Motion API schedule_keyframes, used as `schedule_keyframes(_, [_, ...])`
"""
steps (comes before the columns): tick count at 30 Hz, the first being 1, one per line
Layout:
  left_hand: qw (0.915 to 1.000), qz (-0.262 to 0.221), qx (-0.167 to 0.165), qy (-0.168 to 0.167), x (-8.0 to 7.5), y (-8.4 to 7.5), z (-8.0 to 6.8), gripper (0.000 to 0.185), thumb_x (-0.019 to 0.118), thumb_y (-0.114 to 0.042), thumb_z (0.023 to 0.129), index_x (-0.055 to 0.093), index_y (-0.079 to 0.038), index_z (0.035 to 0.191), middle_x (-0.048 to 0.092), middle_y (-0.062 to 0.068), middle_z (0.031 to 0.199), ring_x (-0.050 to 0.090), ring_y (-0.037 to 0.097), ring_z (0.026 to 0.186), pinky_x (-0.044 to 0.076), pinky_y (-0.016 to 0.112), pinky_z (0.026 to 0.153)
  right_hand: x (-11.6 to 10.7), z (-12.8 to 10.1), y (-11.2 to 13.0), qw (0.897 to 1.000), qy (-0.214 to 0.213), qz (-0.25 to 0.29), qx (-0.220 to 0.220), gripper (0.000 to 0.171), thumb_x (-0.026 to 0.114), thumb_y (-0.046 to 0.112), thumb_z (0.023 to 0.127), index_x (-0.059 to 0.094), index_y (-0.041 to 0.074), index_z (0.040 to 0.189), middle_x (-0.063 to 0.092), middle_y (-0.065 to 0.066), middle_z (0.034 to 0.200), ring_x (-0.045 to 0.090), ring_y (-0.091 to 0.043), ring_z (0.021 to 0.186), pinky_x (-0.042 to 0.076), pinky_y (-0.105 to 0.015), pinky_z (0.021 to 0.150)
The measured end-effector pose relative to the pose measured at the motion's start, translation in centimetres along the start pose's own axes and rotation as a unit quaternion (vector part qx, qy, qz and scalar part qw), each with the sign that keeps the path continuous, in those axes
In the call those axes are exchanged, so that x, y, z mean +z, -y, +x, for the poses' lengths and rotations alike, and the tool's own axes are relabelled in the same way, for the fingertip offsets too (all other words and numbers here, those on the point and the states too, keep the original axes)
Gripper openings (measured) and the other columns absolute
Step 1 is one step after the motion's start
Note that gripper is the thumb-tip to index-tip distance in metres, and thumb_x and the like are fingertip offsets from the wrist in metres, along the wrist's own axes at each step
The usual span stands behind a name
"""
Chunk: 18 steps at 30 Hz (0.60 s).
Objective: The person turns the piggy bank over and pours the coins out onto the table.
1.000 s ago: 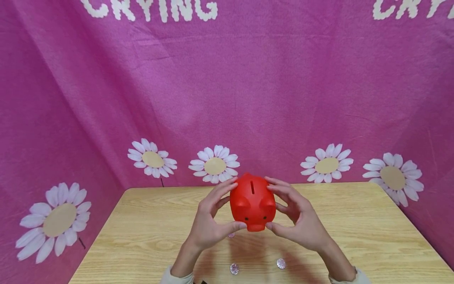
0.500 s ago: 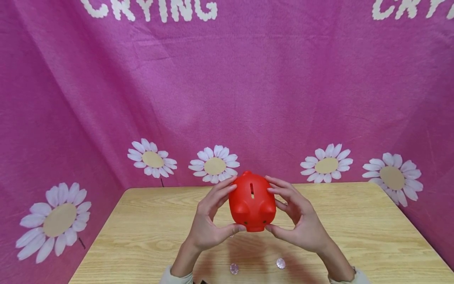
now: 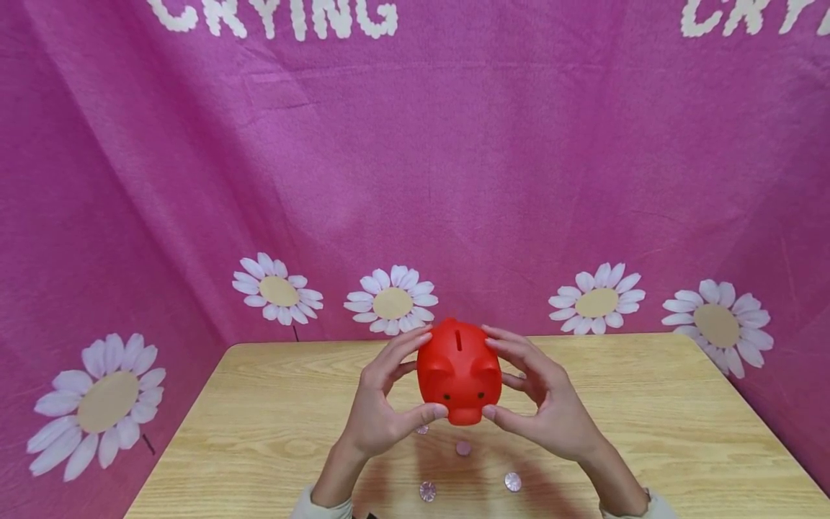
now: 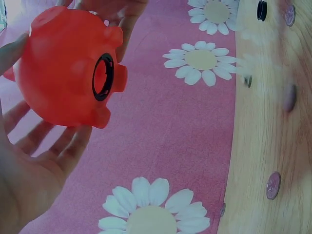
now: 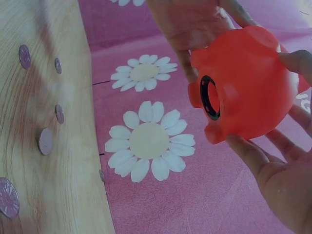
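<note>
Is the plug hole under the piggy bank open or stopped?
Open. Both wrist views show the piggy bank with its black-ringed bottom hole unplugged, red interior visible through it. A black ring, possibly the plug, lies on the table.

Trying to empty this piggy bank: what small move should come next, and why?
Probably another gentle shake. Both the left hand and right hand hold the red piggy bank above the table, its bottom hole is unplugged, and coins lie below.
</note>
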<state>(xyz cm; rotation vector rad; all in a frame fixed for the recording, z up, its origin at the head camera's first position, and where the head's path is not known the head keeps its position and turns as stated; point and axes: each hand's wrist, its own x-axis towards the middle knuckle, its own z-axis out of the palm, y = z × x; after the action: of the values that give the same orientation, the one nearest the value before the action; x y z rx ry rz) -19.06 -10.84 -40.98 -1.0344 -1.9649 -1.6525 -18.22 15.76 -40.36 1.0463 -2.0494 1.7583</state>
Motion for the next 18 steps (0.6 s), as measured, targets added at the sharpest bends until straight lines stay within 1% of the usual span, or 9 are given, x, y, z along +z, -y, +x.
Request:
schedule_keyframes(3, [0.9996, 0.005, -0.027, -0.004, 0.06, -0.11, -0.03, 0.074, 0.089, -0.014, 0.085, 0.058, -0.011, 0.153, 0.061, 0.014, 0.152, 0.064, 0.023, 0.133, 0.065, 0.038, 0.099, 0.06, -0.05, -0.05, 1.000, -0.003, -0.015, 0.024, 0.077, 0.083, -0.010, 0.084, 0.055, 0.006, 0.153, 0.054, -0.006, 0.161, 0.062, -0.010, 0.138, 0.065, -0.033, 0.098])
schedule_keyframes(6, [0.9980, 0.001, -0.063, -0.009, 0.17, -0.25, -0.01, 0.071, 0.087, -0.016, 0.088, 0.059, -0.015, 0.153, 0.065, 0.011, 0.148, 0.067, 0.027, 0.129, 0.066, 0.036, 0.097, 0.18, -0.04, -0.11, 0.999, -0.010, -0.025, 0.047, 0.074, 0.083, -0.006, 0.087, 0.056, 0.011, 0.154, 0.057, 0.002, 0.157, 0.065, -0.007, 0.132, 0.065, -0.032, 0.096])
schedule_keyframes(8, [0.9957, -0.003, -0.092, -0.012, 0.23, -0.35, 0.02, 0.070, 0.086, -0.016, 0.088, 0.060, -0.017, 0.153, 0.067, 0.009, 0.145, 0.069, 0.030, 0.127, 0.066, 0.035, 0.095, 0.27, -0.01, -0.15, 0.998, -0.013, -0.026, 0.062, 0.071, 0.082, -0.004, 0.089, 0.057, 0.013, 0.154, 0.059, 0.001, 0.155, 0.068, -0.008, 0.129, 0.066, -0.032, 0.094])
schedule_keyframes(10, [0.9921, -0.005, -0.124, -0.014, 0.26, -0.40, 0.02, 0.067, 0.084, -0.018, 0.089, 0.061, -0.019, 0.152, 0.068, 0.007, 0.143, 0.070, 0.033, 0.124, 0.067, 0.034, 0.093, 0.40, 0.04, -0.14, 0.996, -0.018, -0.022, 0.088, 0.066, 0.081, 0.000, 0.092, 0.059, 0.014, 0.152, 0.060, -0.003, 0.152, 0.070, -0.012, 0.126, 0.066, -0.032, 0.092])
schedule_keyframes(12, [0.9868, -0.007, -0.161, -0.013, 0.26, -0.37, 0.01, 0.064, 0.083, -0.021, 0.091, 0.061, -0.018, 0.152, 0.069, 0.007, 0.143, 0.071, 0.034, 0.121, 0.067, 0.034, 0.090, 0.53, 0.10, -0.15, 0.992, -0.020, -0.016, 0.121, 0.060, 0.080, 0.004, 0.095, 0.060, 0.014, 0.150, 0.061, -0.011, 0.151, 0.072, -0.019, 0.125, 0.067, -0.032, 0.090])
schedule_keyframes(14, [0.9799, 0.003, -0.199, -0.009, 0.28, -0.27, 0.00, 0.061, 0.080, -0.025, 0.094, 0.061, -0.017, 0.152, 0.070, 0.008, 0.141, 0.072, 0.032, 0.118, 0.067, 0.033, 0.090, 0.69, 0.15, -0.22, 0.987, -0.021, -0.013, 0.161, 0.055, 0.078, 0.010, 0.098, 0.060, 0.013, 0.149, 0.061, -0.017, 0.151, 0.074, -0.026, 0.122, 0.067, -0.032, 0.088])
schedule_keyframes(16, [0.9703, 0.008, -0.242, 0.001, 0.32, -0.01, -0.04, 0.059, 0.077, -0.030, 0.098, 0.061, -0.017, 0.152, 0.071, 0.010, 0.141, 0.073, 0.029, 0.113, 0.068, 0.036, 0.088, 0.85, 0.18, -0.40, 0.979, -0.018, -0.004, 0.201, 0.052, 0.076, 0.016, 0.100, 0.060, 0.013, 0.150, 0.060, -0.022, 0.152, 0.075, -0.033, 0.120, 0.068, -0.033, 0.086])
schedule_keyframes(18, [0.9611, 0.010, -0.276, 0.012, 0.42, 0.28, -0.08, 0.057, 0.074, -0.036, 0.100, 0.061, -0.016, 0.152, 0.071, 0.013, 0.140, 0.075, 0.026, 0.108, 0.068, 0.040, 0.086, 1.01, 0.21, -0.67, 0.972, -0.014, 0.003, 0.236, 0.051, 0.074, 0.021, 0.102, 0.059, 0.012, 0.151, 0.059, -0.025, 0.152, 0.076, -0.035, 0.117, 0.069, -0.035, 0.085])
